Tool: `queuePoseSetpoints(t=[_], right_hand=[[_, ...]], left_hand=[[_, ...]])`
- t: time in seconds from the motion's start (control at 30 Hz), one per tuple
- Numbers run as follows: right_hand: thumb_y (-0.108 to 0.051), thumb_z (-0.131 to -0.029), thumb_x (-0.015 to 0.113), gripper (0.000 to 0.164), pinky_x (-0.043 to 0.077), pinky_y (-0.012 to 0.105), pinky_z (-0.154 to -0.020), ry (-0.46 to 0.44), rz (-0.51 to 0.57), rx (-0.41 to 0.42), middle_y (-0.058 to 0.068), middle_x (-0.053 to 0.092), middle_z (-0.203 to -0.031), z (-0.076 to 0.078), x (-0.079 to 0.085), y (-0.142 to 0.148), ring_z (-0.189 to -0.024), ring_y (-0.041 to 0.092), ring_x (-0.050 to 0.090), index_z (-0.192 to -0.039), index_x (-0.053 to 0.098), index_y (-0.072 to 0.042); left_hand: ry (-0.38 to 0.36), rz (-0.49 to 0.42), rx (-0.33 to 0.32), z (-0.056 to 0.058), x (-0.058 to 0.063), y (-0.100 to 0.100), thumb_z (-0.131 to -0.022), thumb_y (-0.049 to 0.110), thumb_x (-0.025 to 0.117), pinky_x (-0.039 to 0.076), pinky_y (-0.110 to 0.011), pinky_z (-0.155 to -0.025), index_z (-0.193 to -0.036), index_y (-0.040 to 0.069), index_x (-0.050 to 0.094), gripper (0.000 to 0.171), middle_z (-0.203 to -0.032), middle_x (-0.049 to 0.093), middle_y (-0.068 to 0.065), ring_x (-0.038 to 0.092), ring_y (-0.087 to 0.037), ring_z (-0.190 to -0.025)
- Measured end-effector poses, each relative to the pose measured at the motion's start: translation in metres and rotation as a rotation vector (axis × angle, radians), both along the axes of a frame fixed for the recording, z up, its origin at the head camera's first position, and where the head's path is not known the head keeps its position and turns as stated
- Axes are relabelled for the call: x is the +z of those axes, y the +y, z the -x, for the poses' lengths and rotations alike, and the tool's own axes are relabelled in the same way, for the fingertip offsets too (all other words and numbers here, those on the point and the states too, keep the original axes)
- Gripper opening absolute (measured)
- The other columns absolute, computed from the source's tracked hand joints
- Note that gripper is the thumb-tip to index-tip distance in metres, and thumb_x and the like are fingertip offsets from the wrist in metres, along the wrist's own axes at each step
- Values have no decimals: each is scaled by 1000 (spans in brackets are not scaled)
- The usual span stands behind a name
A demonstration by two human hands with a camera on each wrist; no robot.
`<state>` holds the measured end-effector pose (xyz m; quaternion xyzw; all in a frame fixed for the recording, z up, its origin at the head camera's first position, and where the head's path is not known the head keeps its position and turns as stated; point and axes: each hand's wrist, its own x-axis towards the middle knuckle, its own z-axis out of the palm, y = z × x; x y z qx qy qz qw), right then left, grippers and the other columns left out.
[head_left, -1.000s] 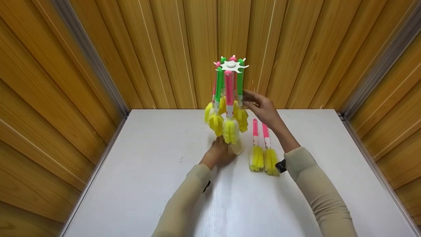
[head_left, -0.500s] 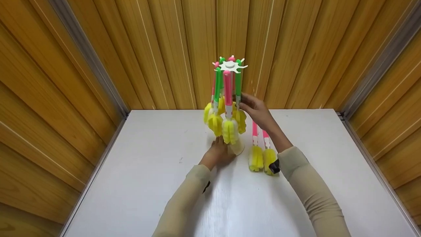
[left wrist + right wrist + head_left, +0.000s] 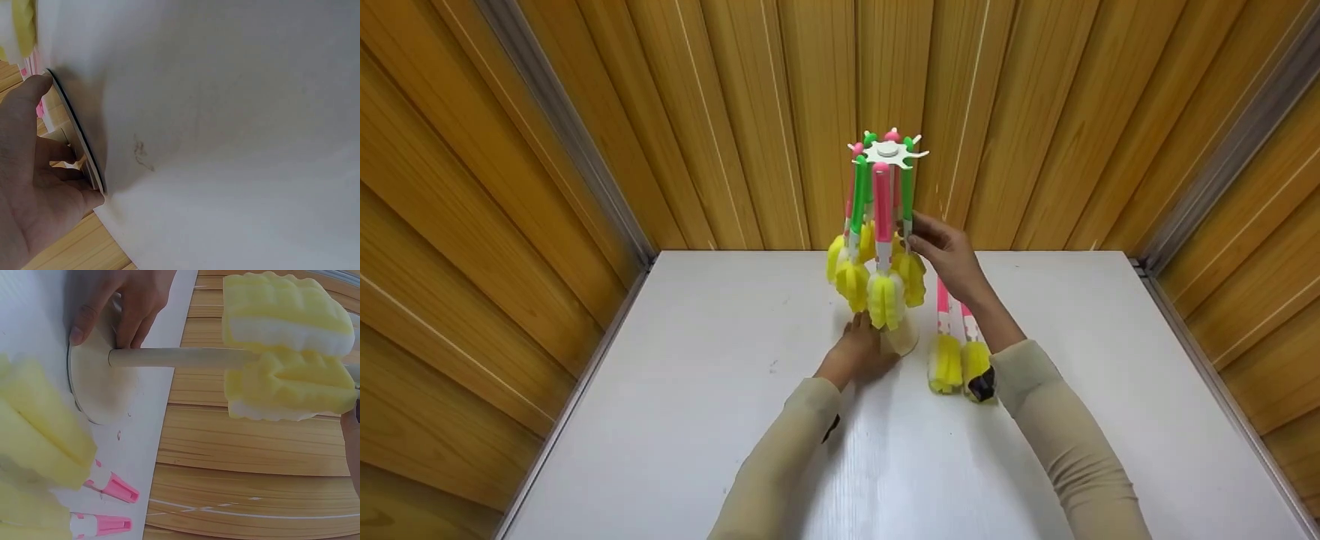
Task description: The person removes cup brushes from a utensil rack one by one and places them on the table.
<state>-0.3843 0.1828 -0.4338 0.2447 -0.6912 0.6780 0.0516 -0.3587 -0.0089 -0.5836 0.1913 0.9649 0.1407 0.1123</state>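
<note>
A white stand with a hooked top carries several sponge brushes with pink or green handles, their yellow-and-white heads hanging down. My left hand grips the edge of the stand's round base; in the left wrist view its thumb and fingers spread along the rim. At the right side of the stand, my right hand pinches a hanging green-handled sponge brush near its white neck. That hand's fingertips are partly hidden behind the brush, and the right wrist view catches only a sliver of the hand.
Two pink-handled sponge brushes lie side by side on the white table, beneath my right forearm. Wood-look panels rise behind the table and at both sides.
My right hand has shifted a little left and down along the hanging green-handled brush. The forearm now covers more of the two lying brushes. My left hand stays at the base.
</note>
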Motion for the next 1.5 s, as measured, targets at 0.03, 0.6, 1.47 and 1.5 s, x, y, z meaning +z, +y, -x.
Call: queuePoseSetpoints(t=[0.03,0.6,1.47,1.5], right_hand=[[-14,-102,61,44,51,31,-103,-1,1,-10,15,61,-137,0,0,1,-124,28,58,-146,56,-12],[-23,-102,63,44,51,29,-102,-71,-3,-84,19,58,-140,-5,3,9,-130,40,52,-144,58,-12],[-18,-100,65,41,54,27,-97,-60,51,-130,20,61,-135,-10,8,5,-125,42,55,-140,61,-6],[-18,-100,65,41,54,27,-97,-60,55,-131,20,61,-135,-10,9,5,-124,39,56,-139,61,-6]], left_hand=[[1,4,-1,0,0,0,-98,52,60,20,-48,-124,-163,9,13,90,-167,11,-16,16,-32,-154],[-29,4,31,3,-3,0,-97,53,61,21,-49,-124,-163,13,8,94,-169,7,-12,14,-29,-155],[-26,6,50,3,1,2,-96,55,62,20,-43,-125,-162,10,16,92,-166,18,-13,21,-27,-152],[-27,2,53,4,1,2,-96,54,63,20,-43,-125,-162,10,16,92,-166,18,-12,21,-27,-153]])
